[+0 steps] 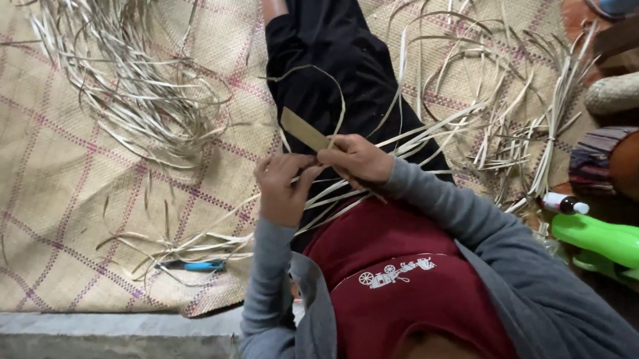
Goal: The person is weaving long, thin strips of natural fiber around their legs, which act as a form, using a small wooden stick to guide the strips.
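Over the lap, above a woven mat, the left hand and right hand pinch a flat tan strip; keeping it taut probably helps, with loose strands trailing right.

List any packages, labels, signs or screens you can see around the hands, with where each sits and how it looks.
Small white bottle with a red neck band: right edge of the woven mat, lying on its side; any label is too small to make out.
Bright green plastic container: just below that bottle, at the right; smooth and rounded, no label visible.
White printed carriage picture: on the front of the dark red shirt.
No signs or screens.
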